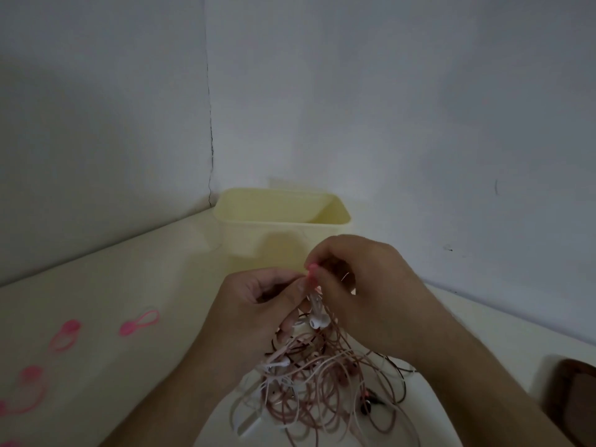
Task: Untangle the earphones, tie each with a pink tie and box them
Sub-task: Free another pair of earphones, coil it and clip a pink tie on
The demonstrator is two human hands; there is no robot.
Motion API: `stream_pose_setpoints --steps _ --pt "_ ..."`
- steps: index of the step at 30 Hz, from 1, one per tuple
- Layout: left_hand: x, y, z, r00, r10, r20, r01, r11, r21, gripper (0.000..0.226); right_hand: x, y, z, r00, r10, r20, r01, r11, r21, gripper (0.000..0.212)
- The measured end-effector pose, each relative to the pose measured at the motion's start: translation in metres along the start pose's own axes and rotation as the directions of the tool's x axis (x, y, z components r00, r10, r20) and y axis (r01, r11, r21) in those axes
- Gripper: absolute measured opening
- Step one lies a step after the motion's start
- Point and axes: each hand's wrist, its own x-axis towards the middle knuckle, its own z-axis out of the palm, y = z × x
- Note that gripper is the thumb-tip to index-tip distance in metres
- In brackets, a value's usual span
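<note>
A tangle of earphones (316,391) with pink, white and dark cables lies on the white table (129,301) in front of me. My left hand (254,304) and my right hand (361,285) meet above it. Both pinch a white earphone (317,319) at the top, where a pink tie (312,271) shows between the fingertips. The white earbuds hang down from the hands. A pale yellow open box (280,227) stands just behind the hands, against the wall corner.
Several loose pink ties (139,324) lie on the table at the left, down to the frame's edge. A dark brown object (574,398) sits at the table's right edge. Grey walls close the back and left.
</note>
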Motion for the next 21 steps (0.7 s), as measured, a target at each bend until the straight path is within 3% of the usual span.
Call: stream_pose_setpoints --steps 4,6,8,10,12,14,17,21 --pt "0.0 0.0 0.001 1.0 0.007 -0.016 -0.007 1.0 0.008 0.019 0.002 0.002 0.001 0.977 0.151 -0.154 -0.129 0.981 0.147 0.021" --pt "0.0 -0.001 0.0 1.0 0.012 -0.013 -0.012 1.0 0.014 0.012 0.004 0.003 -0.004 0.932 0.315 -0.177 -0.235 0.9 0.366 0.024" --pt "0.0 -0.003 -0.002 1.0 0.018 -0.007 -0.018 1.0 0.013 0.013 0.006 0.003 -0.01 0.895 0.431 -0.114 -0.267 0.724 0.636 0.024" --pt "0.0 -0.003 -0.002 1.0 0.018 0.001 -0.018 1.0 0.005 0.013 0.005 0.001 -0.014 0.891 0.452 -0.045 -0.216 0.508 0.834 0.024" --pt "0.0 -0.005 -0.002 1.0 0.017 0.002 -0.017 1.0 0.007 0.013 0.005 -0.001 -0.016 0.893 0.45 -0.025 -0.141 0.33 0.933 0.022" --pt "0.0 -0.006 -0.002 1.0 0.019 -0.016 -0.019 1.0 0.0 0.014 0.005 0.0 -0.018 0.891 0.454 -0.018 -0.111 0.255 0.961 0.021" --pt "0.001 -0.007 -0.002 0.997 0.014 -0.082 -0.015 1.0 -0.008 0.012 0.003 0.0 -0.023 0.898 0.439 0.028 -0.187 0.324 0.927 0.021" --pt "0.005 -0.009 -0.003 0.99 0.009 -0.144 -0.015 0.999 -0.042 0.014 0.0 -0.01 -0.022 0.935 0.34 0.1 -0.314 0.664 0.678 0.019"
